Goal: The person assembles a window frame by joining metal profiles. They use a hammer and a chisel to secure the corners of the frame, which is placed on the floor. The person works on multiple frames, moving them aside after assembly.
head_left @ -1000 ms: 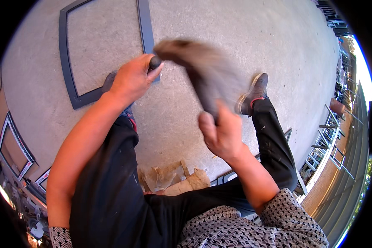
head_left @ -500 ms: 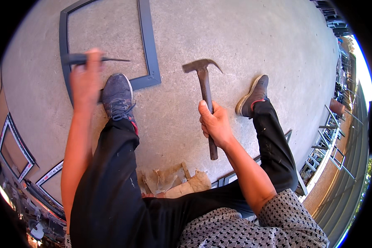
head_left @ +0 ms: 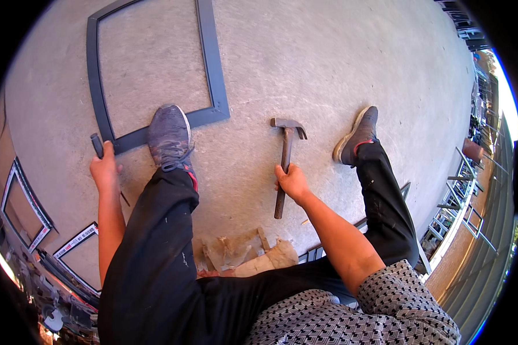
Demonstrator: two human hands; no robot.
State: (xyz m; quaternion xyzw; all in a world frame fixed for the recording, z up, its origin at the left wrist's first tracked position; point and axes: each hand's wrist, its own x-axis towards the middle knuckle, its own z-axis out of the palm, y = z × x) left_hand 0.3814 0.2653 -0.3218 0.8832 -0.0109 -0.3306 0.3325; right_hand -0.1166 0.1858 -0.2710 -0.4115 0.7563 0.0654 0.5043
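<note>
A claw hammer (head_left: 286, 144) with a worn dark handle is gripped in my right hand (head_left: 294, 183), its head pointing away from me above the concrete. My left hand (head_left: 105, 169) is closed round a screwdriver (head_left: 97, 145). Its dark handle sticks out past my fingers on the far side, and its thin shaft points back toward me. Just beyond that hand, a dark grey rectangular metal frame (head_left: 214, 75) lies on the floor, its far side cut off by the picture's edge. My left shoe (head_left: 170, 135) rests over the frame's near rail.
Brown paper wrapping or scrap (head_left: 253, 256) lies near my legs. More frames (head_left: 26, 201) lie at the left, beside a cluttered heap. My right shoe (head_left: 360, 135) stands on the floor. Metal racks (head_left: 457, 192) and frame pieces line the right side.
My left hand has come down toward me from over the frame, and the screwdriver has swung from sideways to pointing back at me. The hammer's head has dropped nearer and turned slightly.
</note>
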